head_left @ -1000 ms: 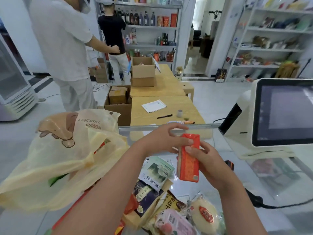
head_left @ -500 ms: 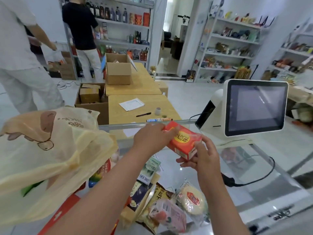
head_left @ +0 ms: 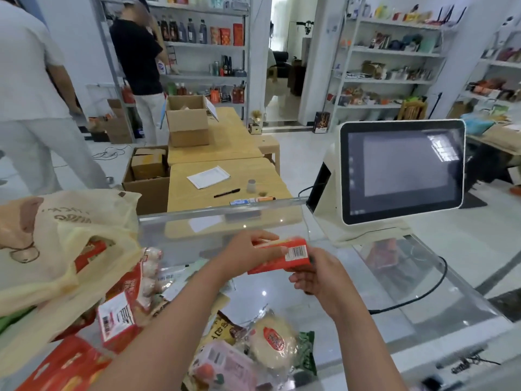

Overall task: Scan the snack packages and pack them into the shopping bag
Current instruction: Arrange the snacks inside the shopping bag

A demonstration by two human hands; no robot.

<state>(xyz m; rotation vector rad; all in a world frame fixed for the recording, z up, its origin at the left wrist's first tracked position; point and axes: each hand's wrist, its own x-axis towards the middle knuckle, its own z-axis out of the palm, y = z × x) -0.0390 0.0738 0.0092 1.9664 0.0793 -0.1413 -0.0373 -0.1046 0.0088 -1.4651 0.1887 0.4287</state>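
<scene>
I hold a small red snack box (head_left: 277,262) above the glass counter (head_left: 394,328), its barcode turned up towards me. My left hand (head_left: 248,251) grips its left end from above. My right hand (head_left: 318,277) curls around its right end from below; something dark shows under the fingers, and I cannot tell what. The yellow shopping bag (head_left: 50,249) lies open at the left with red packages inside. More snacks lie below my arms: a round cake pack (head_left: 272,338), a pink pack (head_left: 225,365) and a red-and-white pack (head_left: 124,314).
A touch-screen till (head_left: 403,170) stands at the right on the counter, and a black cable (head_left: 417,297) runs from behind my right wrist. Beyond the counter are wooden tables, cardboard boxes, shelves and two people standing at the left.
The box has been lowered and turned so that its barcode faces up. My view has swung slightly; more of the snack pile and bag contents shows.
</scene>
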